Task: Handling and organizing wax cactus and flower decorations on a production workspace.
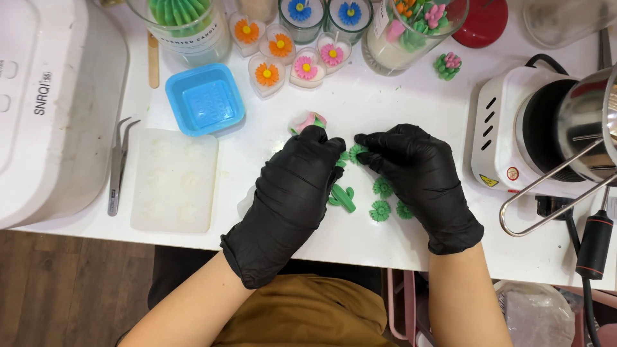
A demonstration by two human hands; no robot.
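Both my hands wear black gloves and meet over the white table. My left hand curls over a small pink, green and white wax piece, fingertips touching it. My right hand pinches a small green wax succulent between thumb and forefinger. Under and between the hands lie a green wax cactus and green wax rosettes.
A blue square silicone mould and a translucent mould tray lie left, with tweezers and a white machine. Heart-shaped flower candles and glass jars stand at the back. A white hot plate with a metal pitcher sits right.
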